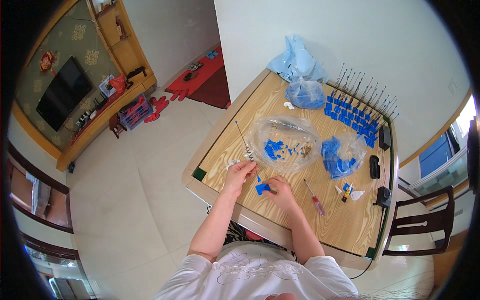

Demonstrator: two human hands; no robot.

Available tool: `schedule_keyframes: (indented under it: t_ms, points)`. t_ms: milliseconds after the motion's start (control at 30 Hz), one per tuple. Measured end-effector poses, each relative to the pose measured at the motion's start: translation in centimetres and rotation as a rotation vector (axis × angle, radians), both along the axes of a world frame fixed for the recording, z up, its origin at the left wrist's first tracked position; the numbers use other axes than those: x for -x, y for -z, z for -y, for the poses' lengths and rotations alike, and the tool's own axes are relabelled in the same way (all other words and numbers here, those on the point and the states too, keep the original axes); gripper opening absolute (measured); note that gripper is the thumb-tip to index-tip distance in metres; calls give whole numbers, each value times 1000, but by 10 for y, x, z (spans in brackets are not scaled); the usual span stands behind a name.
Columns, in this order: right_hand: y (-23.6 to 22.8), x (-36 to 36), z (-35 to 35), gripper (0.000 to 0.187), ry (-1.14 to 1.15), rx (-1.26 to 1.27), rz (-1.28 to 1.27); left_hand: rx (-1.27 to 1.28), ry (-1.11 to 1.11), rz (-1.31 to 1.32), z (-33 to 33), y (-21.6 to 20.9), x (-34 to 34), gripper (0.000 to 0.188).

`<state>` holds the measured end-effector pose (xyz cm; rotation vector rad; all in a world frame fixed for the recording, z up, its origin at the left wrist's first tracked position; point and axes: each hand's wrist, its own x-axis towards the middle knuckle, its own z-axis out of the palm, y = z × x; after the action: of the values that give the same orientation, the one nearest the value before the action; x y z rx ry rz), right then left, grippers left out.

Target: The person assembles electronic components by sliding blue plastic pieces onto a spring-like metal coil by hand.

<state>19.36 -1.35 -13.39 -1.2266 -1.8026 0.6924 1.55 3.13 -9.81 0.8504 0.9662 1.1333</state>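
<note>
screwdriver | clear bag w/ blue bits | row of finished pcs | chair | TV

Three clear plastic bags of blue parts lie mid-table, with a blue bag at the far edge. A dark flat screen hangs far left.

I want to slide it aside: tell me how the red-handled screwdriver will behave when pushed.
The screwdriver lies flat on the wooden table, so tipping seems unlikely. Its rounded handle may let it roll. It looks stiff and probably light for its size.
</note>
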Motion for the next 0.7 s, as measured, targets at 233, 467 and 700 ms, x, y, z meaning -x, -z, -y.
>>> schedule_keyframes:
  t_ms: [233, 467, 700]
  points:
    - [-18, -14, -4, 17, -66, 195, -352, -62, 26, -160, 7, -6, -13, 15]
    - [-20, -10, 3, 21, -144, 501, -497, -96, 40, -191, 8, -4, -29, 17]
    - [-22, -10, 3, 16, -95, 560, -705, -26, 161, -229, 19, -11, -38, 13]
